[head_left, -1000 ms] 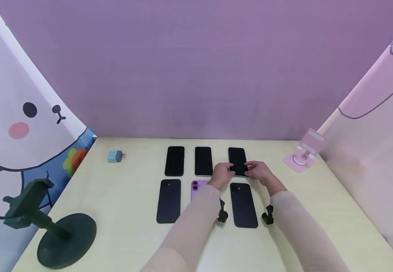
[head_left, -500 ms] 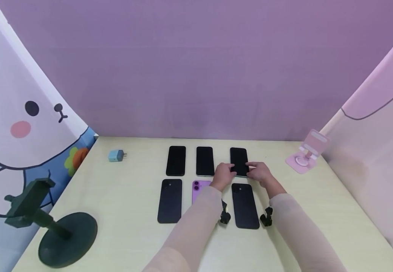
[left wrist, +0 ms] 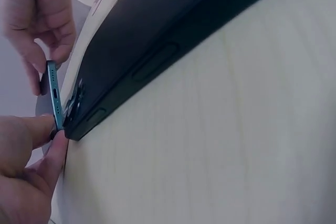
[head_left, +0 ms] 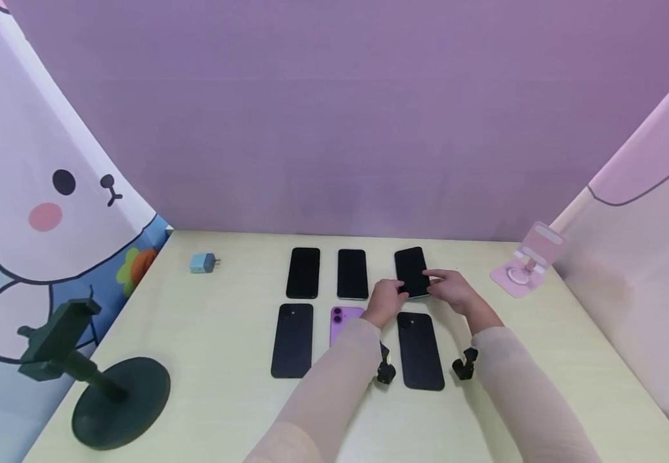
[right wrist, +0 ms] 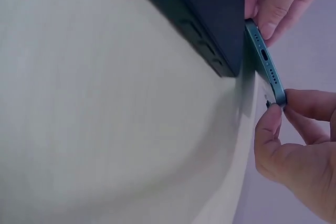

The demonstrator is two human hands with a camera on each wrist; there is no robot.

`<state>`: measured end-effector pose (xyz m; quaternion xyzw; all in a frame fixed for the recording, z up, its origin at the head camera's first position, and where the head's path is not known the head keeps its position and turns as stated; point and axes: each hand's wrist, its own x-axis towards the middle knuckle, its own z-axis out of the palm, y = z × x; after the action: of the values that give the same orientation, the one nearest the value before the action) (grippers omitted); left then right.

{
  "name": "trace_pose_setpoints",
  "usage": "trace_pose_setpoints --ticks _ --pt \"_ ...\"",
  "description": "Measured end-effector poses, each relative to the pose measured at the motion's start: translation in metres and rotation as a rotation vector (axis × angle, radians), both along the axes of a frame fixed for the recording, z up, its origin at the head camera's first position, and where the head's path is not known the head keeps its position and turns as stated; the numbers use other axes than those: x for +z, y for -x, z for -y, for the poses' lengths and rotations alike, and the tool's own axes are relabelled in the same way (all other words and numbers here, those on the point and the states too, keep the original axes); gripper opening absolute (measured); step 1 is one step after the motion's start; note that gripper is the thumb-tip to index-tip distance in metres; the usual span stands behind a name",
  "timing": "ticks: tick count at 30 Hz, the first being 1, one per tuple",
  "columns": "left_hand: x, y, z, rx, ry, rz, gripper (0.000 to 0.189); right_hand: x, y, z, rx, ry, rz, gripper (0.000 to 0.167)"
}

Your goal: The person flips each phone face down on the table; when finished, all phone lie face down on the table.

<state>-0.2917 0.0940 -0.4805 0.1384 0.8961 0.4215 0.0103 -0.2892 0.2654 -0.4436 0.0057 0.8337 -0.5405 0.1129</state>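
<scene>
At the back right of the table, both hands pinch a black-screened smartphone (head_left: 411, 267) with a teal frame. My left hand (head_left: 385, 301) has thumb and finger at its lower left corner, and my right hand (head_left: 456, 292) grips the right edge. Screen up, the phone sits slightly turned, with its teal bottom edge showing. In the left wrist view, that edge (left wrist: 55, 95) slants, port and speaker holes visible. The right wrist view has the right thumb under the phone's corner (right wrist: 281, 98). Just in front lies a dark phone (head_left: 420, 350), camera side up.
Two black phones (head_left: 303, 273) lie screen up left of the held one. In the front row are another dark phone (head_left: 293, 341) and a purple phone (head_left: 343, 318), partly behind the left sleeve. Around them are a blue charger (head_left: 202, 262), a green stand (head_left: 120, 402) and a pink stand (head_left: 520, 276).
The held phone has turned slightly and tilted, its teal bottom edge now showing more. The right hand has shifted a little to the right with it. The head view has drifted slightly.
</scene>
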Motion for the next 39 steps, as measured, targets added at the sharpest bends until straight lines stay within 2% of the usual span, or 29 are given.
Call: trace_pose_setpoints --ticks 6,13,17,21,25,33,35,39 --pt "0.001 -0.001 -0.005 -0.030 -0.046 0.016 0.028 0.005 -0.002 -0.008 0.036 0.019 -0.036 0.052" --pt "0.004 -0.001 -0.010 -0.044 -0.130 -0.017 0.027 0.006 -0.004 -0.011 0.034 0.099 -0.116 0.058" --pt "0.008 -0.001 -0.014 -0.016 -0.207 -0.021 0.030 0.007 -0.005 -0.008 0.022 0.163 -0.088 0.063" --pt "0.009 -0.001 -0.018 0.006 -0.276 -0.023 0.032 0.007 -0.006 -0.006 0.020 0.228 -0.061 0.059" --pt "0.009 -0.002 -0.021 0.035 -0.356 0.020 0.034 0.006 -0.007 -0.005 0.029 0.284 -0.029 0.051" --pt "0.006 -0.003 -0.024 0.031 -0.596 0.178 0.037 0.003 -0.009 -0.003 0.046 0.259 -0.046 0.047" --pt "0.005 -0.003 -0.023 0.033 -0.619 0.190 0.037 0.003 -0.009 -0.002 0.051 0.257 -0.047 0.047" --pt "0.003 0.000 -0.021 0.025 -0.605 0.171 0.037 0.005 -0.009 0.001 0.054 0.262 -0.048 0.047"
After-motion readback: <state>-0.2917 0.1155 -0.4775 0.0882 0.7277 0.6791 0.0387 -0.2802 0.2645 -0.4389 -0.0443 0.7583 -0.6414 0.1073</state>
